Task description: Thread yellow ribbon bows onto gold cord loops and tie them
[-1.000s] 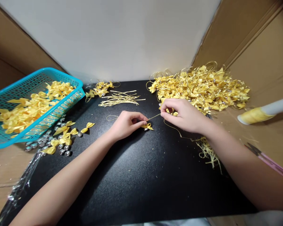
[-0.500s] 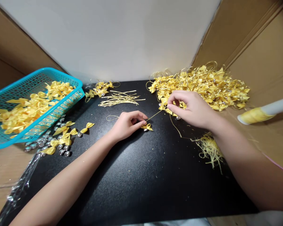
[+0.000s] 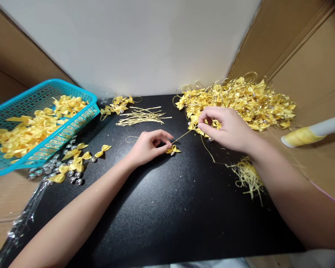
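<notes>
My left hand (image 3: 147, 146) rests on the black mat (image 3: 162, 208) with its fingertips pinched on a small yellow ribbon bow (image 3: 173, 150). A thin gold cord (image 3: 182, 136) runs taut from the bow up to my right hand (image 3: 226, 128), which pinches the cord's other end at the near edge of a big pile of finished yellow bows (image 3: 240, 102). More of the cord trails down from my right hand across the mat.
A teal basket (image 3: 80, 119) of yellow bows sits tilted at the left. Loose bows and silver bells (image 3: 72, 167) lie below it. Cut gold cords (image 3: 141, 116) lie at the back, cord scraps (image 3: 247, 176) at the right, and a yellow thread spool (image 3: 301, 136) on cardboard.
My right hand rose from the mat toward the bow pile and pulled the cord tighter. My left hand stayed on the small bow, its fingers shifting slightly.
</notes>
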`<action>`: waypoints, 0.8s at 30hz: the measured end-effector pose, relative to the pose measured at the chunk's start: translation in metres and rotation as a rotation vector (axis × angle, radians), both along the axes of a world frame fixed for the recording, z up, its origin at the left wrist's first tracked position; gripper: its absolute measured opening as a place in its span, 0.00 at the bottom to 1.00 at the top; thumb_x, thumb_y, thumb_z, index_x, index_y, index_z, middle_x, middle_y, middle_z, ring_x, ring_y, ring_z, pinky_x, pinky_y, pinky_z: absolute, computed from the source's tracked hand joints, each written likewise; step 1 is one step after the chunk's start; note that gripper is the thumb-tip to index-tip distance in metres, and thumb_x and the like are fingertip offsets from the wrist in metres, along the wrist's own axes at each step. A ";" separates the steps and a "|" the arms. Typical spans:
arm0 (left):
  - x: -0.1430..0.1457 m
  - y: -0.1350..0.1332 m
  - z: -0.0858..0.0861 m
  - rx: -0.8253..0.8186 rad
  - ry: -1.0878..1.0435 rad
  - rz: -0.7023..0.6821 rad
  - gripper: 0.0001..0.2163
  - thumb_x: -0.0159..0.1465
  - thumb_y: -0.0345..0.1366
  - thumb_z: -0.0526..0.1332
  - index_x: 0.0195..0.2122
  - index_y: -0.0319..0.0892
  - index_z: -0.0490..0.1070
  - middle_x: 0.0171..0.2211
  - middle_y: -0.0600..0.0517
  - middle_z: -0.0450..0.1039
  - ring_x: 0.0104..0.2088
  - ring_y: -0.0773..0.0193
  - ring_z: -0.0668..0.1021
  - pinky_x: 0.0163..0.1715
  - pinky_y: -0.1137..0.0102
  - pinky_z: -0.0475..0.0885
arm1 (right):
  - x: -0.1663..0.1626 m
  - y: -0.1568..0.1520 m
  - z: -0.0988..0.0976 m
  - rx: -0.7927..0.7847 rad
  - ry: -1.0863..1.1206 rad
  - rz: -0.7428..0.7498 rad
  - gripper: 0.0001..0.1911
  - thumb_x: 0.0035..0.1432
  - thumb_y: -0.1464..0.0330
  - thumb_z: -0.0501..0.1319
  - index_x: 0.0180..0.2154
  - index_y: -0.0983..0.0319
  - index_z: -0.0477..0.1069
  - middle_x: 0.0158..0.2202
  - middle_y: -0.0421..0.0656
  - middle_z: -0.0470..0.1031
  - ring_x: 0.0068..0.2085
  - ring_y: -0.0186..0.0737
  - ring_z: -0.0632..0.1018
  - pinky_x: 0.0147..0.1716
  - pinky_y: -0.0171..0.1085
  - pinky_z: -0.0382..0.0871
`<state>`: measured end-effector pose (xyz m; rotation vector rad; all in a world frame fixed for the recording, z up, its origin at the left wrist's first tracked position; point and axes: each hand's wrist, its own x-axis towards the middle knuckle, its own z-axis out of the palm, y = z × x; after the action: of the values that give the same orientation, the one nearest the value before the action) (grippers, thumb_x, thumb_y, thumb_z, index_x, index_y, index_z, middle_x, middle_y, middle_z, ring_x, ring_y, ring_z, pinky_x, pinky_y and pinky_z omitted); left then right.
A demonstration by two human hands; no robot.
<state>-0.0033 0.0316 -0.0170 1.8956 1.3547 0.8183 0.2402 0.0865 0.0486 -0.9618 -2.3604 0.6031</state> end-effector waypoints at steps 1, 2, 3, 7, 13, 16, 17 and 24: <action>0.000 0.000 0.000 0.004 -0.004 -0.003 0.10 0.59 0.35 0.64 0.41 0.38 0.73 0.29 0.50 0.80 0.19 0.74 0.64 0.21 0.76 0.60 | 0.000 0.000 0.000 0.001 -0.003 -0.003 0.06 0.55 0.70 0.56 0.26 0.62 0.67 0.28 0.41 0.71 0.31 0.35 0.69 0.33 0.37 0.60; -0.001 0.000 0.001 0.009 -0.007 -0.003 0.10 0.58 0.34 0.64 0.41 0.38 0.73 0.29 0.50 0.80 0.19 0.74 0.64 0.21 0.76 0.60 | 0.000 0.000 0.000 0.001 -0.007 -0.001 0.06 0.55 0.70 0.56 0.27 0.62 0.67 0.28 0.41 0.71 0.31 0.35 0.69 0.34 0.37 0.60; -0.001 0.000 0.002 0.012 -0.009 -0.003 0.10 0.58 0.34 0.64 0.41 0.38 0.73 0.29 0.50 0.80 0.19 0.74 0.64 0.21 0.76 0.59 | 0.000 0.000 -0.001 0.001 -0.011 0.000 0.06 0.55 0.69 0.56 0.27 0.62 0.67 0.28 0.41 0.71 0.31 0.35 0.69 0.34 0.37 0.60; -0.003 0.001 0.004 -0.001 -0.013 -0.015 0.10 0.59 0.35 0.63 0.40 0.37 0.72 0.28 0.50 0.79 0.19 0.75 0.64 0.19 0.76 0.59 | 0.000 0.000 -0.002 -0.004 -0.014 0.008 0.06 0.56 0.69 0.56 0.27 0.62 0.67 0.29 0.41 0.72 0.31 0.35 0.69 0.35 0.37 0.60; -0.005 0.001 0.007 -0.030 -0.008 -0.028 0.11 0.60 0.37 0.61 0.41 0.36 0.72 0.26 0.51 0.76 0.18 0.75 0.64 0.18 0.77 0.59 | -0.001 -0.001 -0.003 -0.022 -0.010 0.030 0.06 0.55 0.70 0.56 0.27 0.62 0.67 0.29 0.41 0.72 0.32 0.35 0.70 0.35 0.37 0.61; -0.006 0.002 0.011 -0.059 0.034 -0.085 0.10 0.59 0.36 0.61 0.39 0.36 0.73 0.26 0.52 0.76 0.19 0.74 0.64 0.19 0.77 0.59 | -0.002 -0.001 -0.002 -0.020 -0.013 0.032 0.06 0.55 0.70 0.56 0.27 0.62 0.67 0.29 0.41 0.72 0.32 0.35 0.70 0.35 0.37 0.61; -0.007 0.003 0.012 -0.069 0.056 -0.113 0.09 0.59 0.36 0.61 0.38 0.36 0.74 0.26 0.52 0.76 0.19 0.74 0.64 0.20 0.76 0.60 | -0.002 -0.001 -0.002 -0.021 -0.015 0.032 0.06 0.55 0.70 0.56 0.27 0.62 0.67 0.29 0.41 0.72 0.32 0.35 0.70 0.34 0.37 0.61; -0.020 0.010 0.022 -0.005 0.251 -0.147 0.10 0.56 0.37 0.62 0.37 0.39 0.74 0.36 0.50 0.77 0.32 0.66 0.74 0.31 0.72 0.67 | 0.006 0.000 0.001 -0.158 -0.212 0.129 0.06 0.53 0.71 0.57 0.26 0.62 0.70 0.29 0.41 0.74 0.31 0.35 0.72 0.34 0.37 0.63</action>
<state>-0.0233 0.0412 0.0050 2.1208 1.3397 0.5169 0.2458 0.0867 0.0496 -0.9890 -2.6096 0.7816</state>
